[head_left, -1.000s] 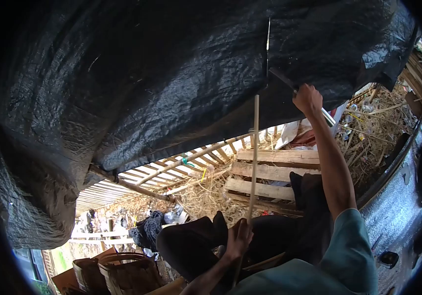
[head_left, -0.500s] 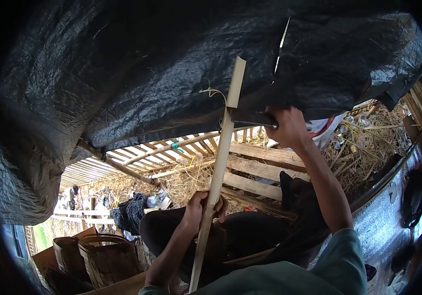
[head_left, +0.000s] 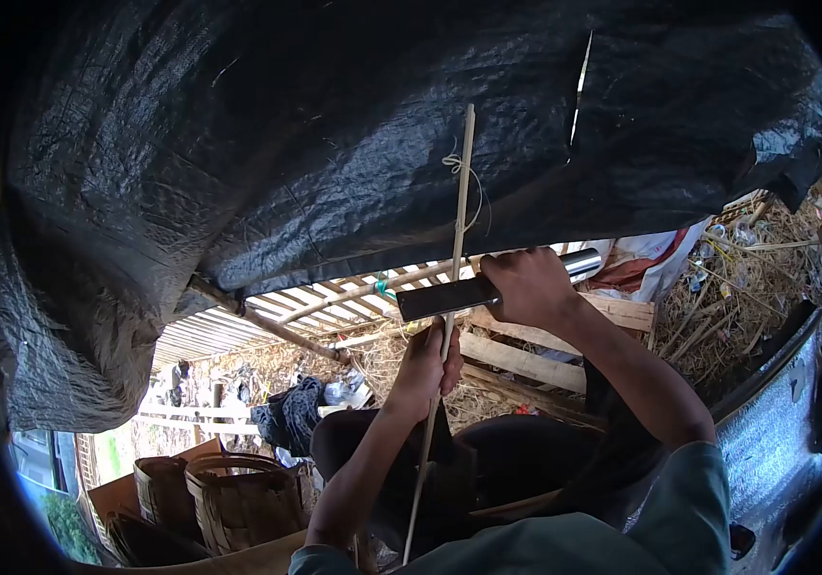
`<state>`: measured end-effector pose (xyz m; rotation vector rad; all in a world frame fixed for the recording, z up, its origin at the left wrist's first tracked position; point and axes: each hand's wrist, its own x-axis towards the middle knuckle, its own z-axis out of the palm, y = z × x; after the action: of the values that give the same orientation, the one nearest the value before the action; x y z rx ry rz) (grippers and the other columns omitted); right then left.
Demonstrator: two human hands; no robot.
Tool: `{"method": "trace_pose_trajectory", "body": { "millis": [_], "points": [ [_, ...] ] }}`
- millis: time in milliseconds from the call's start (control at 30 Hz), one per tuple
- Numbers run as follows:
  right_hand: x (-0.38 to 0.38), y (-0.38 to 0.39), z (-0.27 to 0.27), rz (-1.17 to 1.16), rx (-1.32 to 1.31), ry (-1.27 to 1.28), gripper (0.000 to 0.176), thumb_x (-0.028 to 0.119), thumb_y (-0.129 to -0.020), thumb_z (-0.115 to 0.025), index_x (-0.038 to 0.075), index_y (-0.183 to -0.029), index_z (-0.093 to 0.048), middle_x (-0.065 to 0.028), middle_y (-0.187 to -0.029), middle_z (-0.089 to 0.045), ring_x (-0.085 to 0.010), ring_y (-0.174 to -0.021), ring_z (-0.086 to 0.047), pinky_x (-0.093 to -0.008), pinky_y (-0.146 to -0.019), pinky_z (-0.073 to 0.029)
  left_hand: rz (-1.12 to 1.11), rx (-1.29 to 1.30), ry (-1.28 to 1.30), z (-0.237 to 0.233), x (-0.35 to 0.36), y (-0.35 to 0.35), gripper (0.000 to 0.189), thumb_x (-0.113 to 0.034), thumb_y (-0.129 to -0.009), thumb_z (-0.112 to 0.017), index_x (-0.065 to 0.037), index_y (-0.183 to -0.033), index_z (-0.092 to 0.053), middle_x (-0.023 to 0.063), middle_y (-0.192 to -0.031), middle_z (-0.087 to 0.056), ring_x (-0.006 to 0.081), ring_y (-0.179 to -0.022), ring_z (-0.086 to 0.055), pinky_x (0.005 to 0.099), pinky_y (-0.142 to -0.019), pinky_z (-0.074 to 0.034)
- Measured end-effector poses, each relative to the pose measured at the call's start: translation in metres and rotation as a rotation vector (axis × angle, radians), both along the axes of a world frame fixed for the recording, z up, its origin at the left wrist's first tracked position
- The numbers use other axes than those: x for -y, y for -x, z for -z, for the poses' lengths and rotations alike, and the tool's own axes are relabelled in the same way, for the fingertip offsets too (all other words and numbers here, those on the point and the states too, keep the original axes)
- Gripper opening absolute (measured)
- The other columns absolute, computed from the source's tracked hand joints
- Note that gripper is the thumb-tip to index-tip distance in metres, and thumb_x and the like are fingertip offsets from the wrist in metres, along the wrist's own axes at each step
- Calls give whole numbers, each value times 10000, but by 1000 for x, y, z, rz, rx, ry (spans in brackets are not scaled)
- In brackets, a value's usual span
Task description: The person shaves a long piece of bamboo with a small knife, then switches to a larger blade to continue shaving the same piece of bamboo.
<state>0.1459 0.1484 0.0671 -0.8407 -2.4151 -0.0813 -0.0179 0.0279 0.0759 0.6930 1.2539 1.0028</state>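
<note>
**Desk:** Where's the strip on your feed?

**Operator:** I have the bamboo strip (head_left: 457, 240) standing nearly upright in the middle of the view. Its top is against the black tarp (head_left: 286, 144) and its lower end is down by the person's lap. A thin curl of fibre (head_left: 465, 174) hangs off it near the top.

**Desk:** Who's got it?

**Operator:** The left hand (head_left: 425, 369) is wrapped around it about halfway up, fingers closed tight on the strip.

**Desk:** And the other?

**Operator:** I read the right hand (head_left: 526, 286) as a closed fist around the shiny metal handle of a knife (head_left: 439, 299). The dark blade lies crosswise, roughly level, and meets the strip just above the left hand. I cannot tell whether the edge is in the bamboo or only against it.

**Desk:** Around them?

**Operator:** Behind the hands I see a wooden pallet (head_left: 526, 362) on straw (head_left: 717, 297). A bamboo slat fence (head_left: 267, 331) runs to the left under the tarp's edge. Woven baskets (head_left: 238, 494) sit at the lower left, well apart from both hands.
</note>
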Motion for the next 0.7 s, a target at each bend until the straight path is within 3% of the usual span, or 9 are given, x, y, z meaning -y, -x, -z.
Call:
{"method": "trace_pose_trajectory", "body": {
  "millis": [100,133,233,267,533,567,600,667,700],
  "points": [
    [12,-6,-17,-85,-24,146,410,426,-759,-653,21,-819,-630,-122,-676,-624,-297,-676,-651,-405,-618,-528,-36,-69,-24,9,2,-2,393,-404,-1005,-280,-91,-833,-443,-22,-506,-315,80,-335,-300,233,-328,-260],
    [9,-6,-10,-114,-16,128,583,578,-803,-570,1,-851,-637,-132,-633,-609,-307,-629,-647,-404,-588,-520,-38,-60,-20,7,3,-2,389,-397,-1004,-284,-87,-830,-442,-23,-504,-312,81,-334,-300,234,-328,-259],
    [9,-7,-3,-123,-151,-6,659,646,-783,-555,-2,-870,-641,-144,-607,-601,-315,-603,-639,-399,-570,-511,-52,-49,10,-2,2,-4,368,-363,-1002,-283,-80,-824,-437,-21,-503,-311,85,-332,-299,241,-320,-244],
    [10,-5,0,-87,-144,59,742,715,-752,-527,-6,-884,-644,-143,-609,-605,-311,-570,-632,-391,-546,-502,-53,-44,6,-1,2,-4,364,-359,-1001,-283,-81,-821,-435,-21,-501,-309,86,-331,-296,243,-318,-241],
    [-8,-6,1,-2,37,1,760,769,-750,-461,46,-856,-668,-113,-530,-575,-285,-515,-632,-371,-473,-498,-27,-214,-35,15,15,-24,407,-353,-1003,-210,-82,-773,-408,-12,-452,-279,104,-301,-275,258,-299,-230],
    [-30,-13,-3,144,83,22,753,757,-779,-435,47,-874,-668,-112,-516,-579,-284,-495,-630,-366,-457,-498,-2,-340,-46,24,21,-29,438,-360,-1003,-195,-83,-727,-392,-2,-445,-278,111,-298,-286,262,-296,-243],
    [-60,-19,-12,360,12,306,698,712,-824,-421,65,-813,-682,-131,-523,-594,-280,-475,-625,-367,-444,-494,37,-331,-30,21,30,-35,425,-351,-1005,-209,-79,-739,-398,2,-448,-298,114,-314,-314,267,-314,-257],
    [-109,-54,1,572,-162,107,587,581,-872,-484,71,-671,-695,-172,-563,-606,-349,-520,-621,-409,-465,-498,107,-204,-32,22,41,-42,404,-320,-1009,-202,-72,-763,-404,3,-442,-318,123,-313,-330,270,-324,-275],
    [-108,-61,2,556,-193,117,576,562,-875,-490,61,-677,-692,-175,-571,-606,-358,-535,-619,-417,-479,-500,116,-179,-39,20,35,-42,401,-305,-1011,-177,-69,-773,-398,-1,-440,-321,121,-301,-311,267,-318,-275]
  ]
}}
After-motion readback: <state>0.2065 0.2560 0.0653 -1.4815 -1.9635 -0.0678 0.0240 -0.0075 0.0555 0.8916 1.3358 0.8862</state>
